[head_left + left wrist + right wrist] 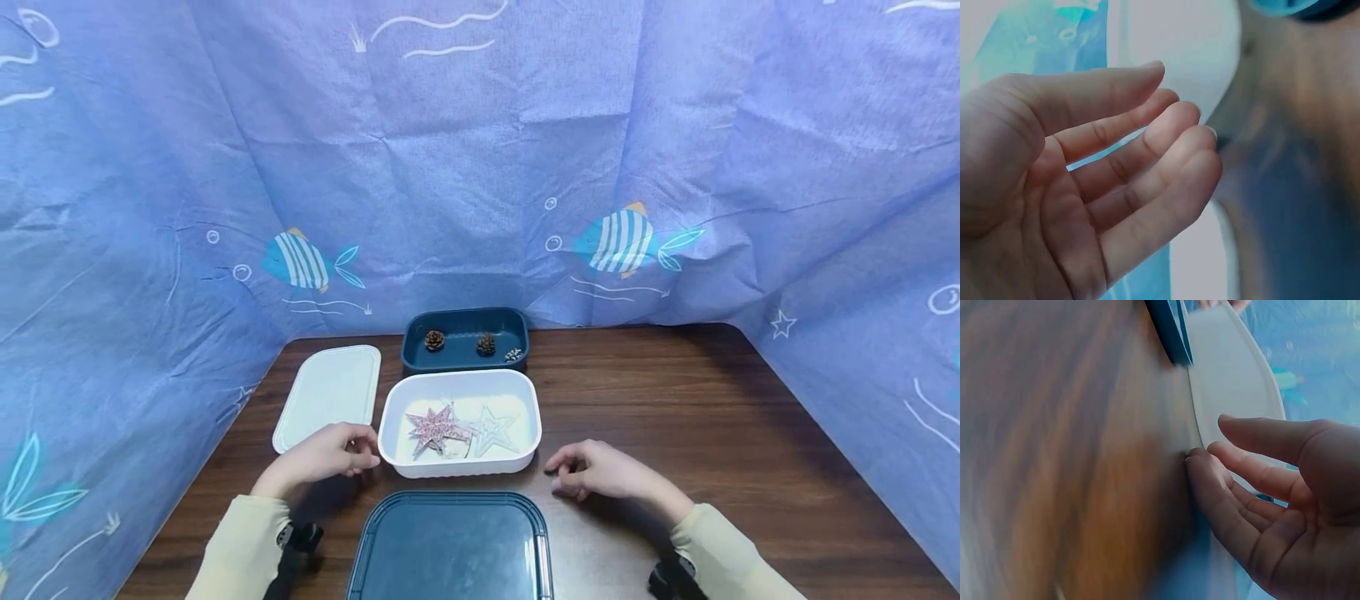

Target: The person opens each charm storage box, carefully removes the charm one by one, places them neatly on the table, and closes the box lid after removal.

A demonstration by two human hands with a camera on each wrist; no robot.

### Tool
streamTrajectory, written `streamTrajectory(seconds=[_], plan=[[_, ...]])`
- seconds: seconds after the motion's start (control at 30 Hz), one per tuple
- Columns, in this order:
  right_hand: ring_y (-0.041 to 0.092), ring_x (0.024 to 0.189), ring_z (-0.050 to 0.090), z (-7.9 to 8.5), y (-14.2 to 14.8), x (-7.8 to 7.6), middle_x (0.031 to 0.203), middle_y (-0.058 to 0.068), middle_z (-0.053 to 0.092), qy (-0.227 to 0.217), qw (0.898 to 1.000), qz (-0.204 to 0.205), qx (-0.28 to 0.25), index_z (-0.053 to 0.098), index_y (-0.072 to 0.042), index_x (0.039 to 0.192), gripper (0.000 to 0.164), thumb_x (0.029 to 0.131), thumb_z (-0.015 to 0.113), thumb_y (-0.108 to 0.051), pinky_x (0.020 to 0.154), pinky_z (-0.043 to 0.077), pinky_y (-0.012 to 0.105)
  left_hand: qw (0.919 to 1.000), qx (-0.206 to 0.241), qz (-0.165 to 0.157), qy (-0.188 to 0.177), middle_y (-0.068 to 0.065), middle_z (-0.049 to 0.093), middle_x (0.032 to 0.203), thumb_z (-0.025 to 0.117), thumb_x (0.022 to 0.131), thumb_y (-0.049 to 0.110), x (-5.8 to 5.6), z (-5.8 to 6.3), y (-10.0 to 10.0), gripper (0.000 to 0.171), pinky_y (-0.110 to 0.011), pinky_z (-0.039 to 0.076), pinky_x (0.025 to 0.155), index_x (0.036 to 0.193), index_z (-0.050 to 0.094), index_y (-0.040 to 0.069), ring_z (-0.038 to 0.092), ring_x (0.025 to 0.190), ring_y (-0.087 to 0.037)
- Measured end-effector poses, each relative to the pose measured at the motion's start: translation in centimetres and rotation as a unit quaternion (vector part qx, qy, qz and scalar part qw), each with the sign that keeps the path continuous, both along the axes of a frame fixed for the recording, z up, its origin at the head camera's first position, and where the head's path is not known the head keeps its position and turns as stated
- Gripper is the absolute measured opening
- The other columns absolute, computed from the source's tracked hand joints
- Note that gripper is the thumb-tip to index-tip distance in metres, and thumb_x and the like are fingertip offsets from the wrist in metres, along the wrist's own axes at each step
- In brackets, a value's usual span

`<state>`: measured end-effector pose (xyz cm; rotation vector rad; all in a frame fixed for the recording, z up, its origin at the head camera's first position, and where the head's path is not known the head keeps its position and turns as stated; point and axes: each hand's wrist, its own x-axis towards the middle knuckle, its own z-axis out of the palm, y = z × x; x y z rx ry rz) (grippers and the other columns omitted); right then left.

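A white rectangular box (pixel 401 392) holds a glittery pink star (pixel 433 428) and a clear, whitish star (pixel 491 430), which lie side by side with something pale partly hidden beneath them. My left hand (pixel 333 454) hovers at the box's left front corner, its fingers loosely bent and the palm bare in the left wrist view. To the right of the box, my right hand (pixel 600 473) rests low over the table, fingers slightly curled and holding nothing. Between the forearms lies a dark blue lid (pixel 453 550), cut off by the bottom of the head view.
Behind the white box stands a dark blue box (pixel 465 365) with two pine cones (pixel 486 343) and a small pale cluster (pixel 513 355). A white lid (pixel 330 396) lies at the left on the brown wooden table (pixel 712 417). Blue fish-printed cloth (pixel 465 167) hangs around it.
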<state>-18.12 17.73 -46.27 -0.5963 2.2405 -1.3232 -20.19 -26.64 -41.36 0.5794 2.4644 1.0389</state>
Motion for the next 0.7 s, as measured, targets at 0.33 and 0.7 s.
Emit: streamTrajectory(seconds=[0.33, 0.7], plan=[[0.022, 0.081, 0.066, 1.6, 4.1, -1.7, 0.093, 0.005, 0.070, 0.034, 0.998, -0.039, 0.047, 0.067, 0.005, 0.118, 0.028, 0.096, 0.067, -0.013, 0.068, 0.060, 0.033, 0.9845, -0.079, 0.059, 0.145, -0.002, 0.070, 0.095, 0.065, 0.099, 0.022, -2.8, 3.0, -0.6, 0.023, -0.037, 0.053, 0.072, 0.113, 0.072, 0.006, 0.064, 0.084, -0.020], [0.024, 0.097, 0.067, 6.6, 6.2, -5.1, 0.106, 0.005, 0.071, 0.149, 0.980, -0.070, 0.116, 0.068, 0.000, 0.124, 0.040, 0.096, 0.069, -0.029, 0.081, 0.056, 0.038, 0.9617, -0.063, 0.143, 0.225, -0.026, 0.054, 0.141, 0.047, 0.107, 0.042, -6.0, 3.7, 1.6, 0.058, -0.059, 0.043, 0.104, 0.145, 0.050, -0.002, 0.051, 0.129, -0.044]])
